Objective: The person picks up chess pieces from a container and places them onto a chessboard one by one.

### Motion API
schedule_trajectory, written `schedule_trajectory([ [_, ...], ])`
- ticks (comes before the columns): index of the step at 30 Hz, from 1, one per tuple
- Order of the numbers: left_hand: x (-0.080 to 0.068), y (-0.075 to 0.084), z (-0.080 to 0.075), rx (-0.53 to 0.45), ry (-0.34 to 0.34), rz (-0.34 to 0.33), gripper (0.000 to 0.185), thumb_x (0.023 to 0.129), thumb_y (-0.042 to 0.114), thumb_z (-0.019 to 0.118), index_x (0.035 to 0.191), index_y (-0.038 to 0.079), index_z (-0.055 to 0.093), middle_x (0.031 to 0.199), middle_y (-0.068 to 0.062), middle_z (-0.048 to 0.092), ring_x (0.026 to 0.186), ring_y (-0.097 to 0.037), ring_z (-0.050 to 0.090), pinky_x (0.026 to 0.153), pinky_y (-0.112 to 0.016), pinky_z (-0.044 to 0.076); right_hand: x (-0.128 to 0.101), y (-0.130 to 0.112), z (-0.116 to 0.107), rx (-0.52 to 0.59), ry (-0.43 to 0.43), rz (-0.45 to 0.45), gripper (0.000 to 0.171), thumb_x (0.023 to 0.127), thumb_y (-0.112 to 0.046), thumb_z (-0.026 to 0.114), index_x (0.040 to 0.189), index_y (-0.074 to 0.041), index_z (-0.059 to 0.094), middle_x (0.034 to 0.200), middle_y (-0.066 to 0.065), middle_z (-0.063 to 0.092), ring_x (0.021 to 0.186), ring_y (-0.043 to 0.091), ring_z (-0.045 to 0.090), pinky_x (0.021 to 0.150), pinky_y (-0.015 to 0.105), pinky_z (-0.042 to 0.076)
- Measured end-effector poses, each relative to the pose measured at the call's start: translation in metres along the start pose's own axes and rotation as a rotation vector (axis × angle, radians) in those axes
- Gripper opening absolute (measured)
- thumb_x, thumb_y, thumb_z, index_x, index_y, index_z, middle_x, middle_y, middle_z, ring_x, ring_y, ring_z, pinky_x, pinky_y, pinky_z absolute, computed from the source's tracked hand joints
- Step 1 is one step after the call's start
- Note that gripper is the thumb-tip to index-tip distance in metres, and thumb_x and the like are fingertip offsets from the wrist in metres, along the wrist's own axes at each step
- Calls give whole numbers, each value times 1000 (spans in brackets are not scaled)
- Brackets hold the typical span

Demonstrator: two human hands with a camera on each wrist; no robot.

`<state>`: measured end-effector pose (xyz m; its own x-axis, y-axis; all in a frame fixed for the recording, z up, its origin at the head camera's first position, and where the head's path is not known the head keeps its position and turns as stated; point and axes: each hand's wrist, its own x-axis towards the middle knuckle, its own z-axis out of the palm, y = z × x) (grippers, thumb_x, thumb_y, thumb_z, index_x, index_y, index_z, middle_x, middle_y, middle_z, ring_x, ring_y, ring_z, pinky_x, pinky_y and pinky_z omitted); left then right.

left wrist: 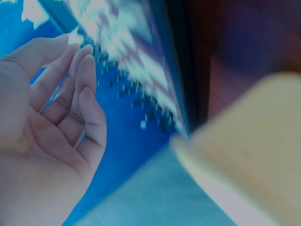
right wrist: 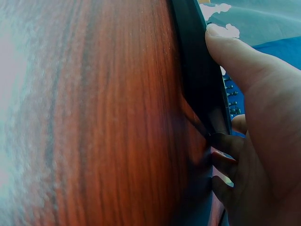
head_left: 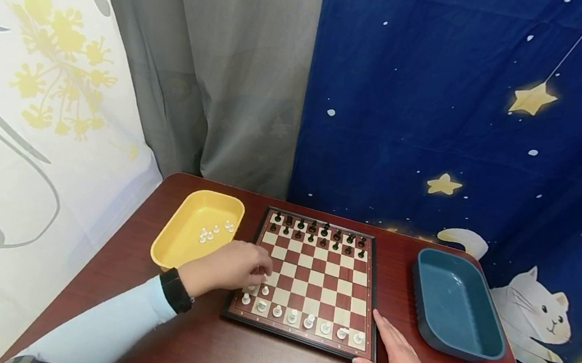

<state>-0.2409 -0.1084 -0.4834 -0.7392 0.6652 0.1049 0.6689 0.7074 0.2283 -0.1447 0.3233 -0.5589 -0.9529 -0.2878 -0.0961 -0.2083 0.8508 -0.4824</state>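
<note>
The chessboard [head_left: 308,276] lies on the table with dark pieces [head_left: 311,238] in two rows at its far side. White pieces [head_left: 293,316] line its near row, and a white pawn [head_left: 265,291] stands just ahead of them at the left. Over the board's left side, my left hand [head_left: 236,265] pinches a small white chess pawn [left wrist: 75,35] between thumb and index fingertips, mostly hidden by the fingers. My right hand [head_left: 399,362] holds the board's near right corner, thumb [right wrist: 235,52] on the near edge and fingers along the right side.
Left of the board stands a yellow tray [head_left: 167,239] with several white pawns [head_left: 209,235] inside. A blue tray [head_left: 458,311] sits to the right. Curtains [head_left: 417,100] hang behind the reddish-brown table [head_left: 203,348].
</note>
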Motion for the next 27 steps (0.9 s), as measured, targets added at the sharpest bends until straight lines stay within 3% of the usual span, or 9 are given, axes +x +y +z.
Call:
schedule_trajectory([
  [7, -18, -46, -39, 3, 140, -68, 4, 101, 23, 81, 101, 19, 81, 98, 8, 74, 88, -13, 70, 83, -38, 59, 0, -1, 0, 10, -10, 5, 119, 88, -79, 76, 174, -10, 31, 170, 28, 41, 155, 52, 39, 116, 73, 40],
  [13, -36, -102, -64, -45, 190, -245, 6, 100, 18, 82, 105, 15, 83, 96, 5, 76, 87, -15, 70, 82, -42, 58, 0, -1, 0, 11, -10, 10, 120, 88, -79, 76, 175, -10, 30, 171, 29, 40, 156, 53, 38, 116, 74, 39],
  [15, -39, -118, -66, -50, 178, -312, 7, 100, 17, 82, 106, 14, 83, 97, 4, 77, 88, -17, 70, 83, -44, 58, 0, 0, 0, 11, -12, 13, 120, 88, -80, 76, 175, -11, 30, 171, 29, 40, 156, 53, 38, 116, 74, 39],
  [20, -38, -145, -59, -39, 72, -377, 11, 99, 17, 82, 108, 11, 83, 97, 0, 78, 91, -24, 69, 88, -50, 58, 0, 0, 0, 10, -21, 19, 121, 87, -81, 75, 175, -11, 30, 171, 29, 40, 156, 52, 38, 116, 73, 40],
  [24, -32, -158, -48, -12, -50, -412, 14, 98, 20, 85, 107, 11, 82, 98, -2, 74, 93, -26, 65, 93, -49, 57, 0, 0, -1, 10, -24, 17, 121, 87, -81, 75, 175, -11, 30, 171, 28, 40, 156, 52, 38, 116, 73, 40],
  [27, -27, -162, -44, 7, -108, -423, 11, 96, 21, 87, 100, 13, 80, 95, -3, 71, 90, -25, 63, 90, -46, 56, 0, -1, -1, 10, -21, 15, 120, 87, -80, 76, 175, -10, 30, 171, 28, 40, 156, 52, 38, 117, 73, 39],
])
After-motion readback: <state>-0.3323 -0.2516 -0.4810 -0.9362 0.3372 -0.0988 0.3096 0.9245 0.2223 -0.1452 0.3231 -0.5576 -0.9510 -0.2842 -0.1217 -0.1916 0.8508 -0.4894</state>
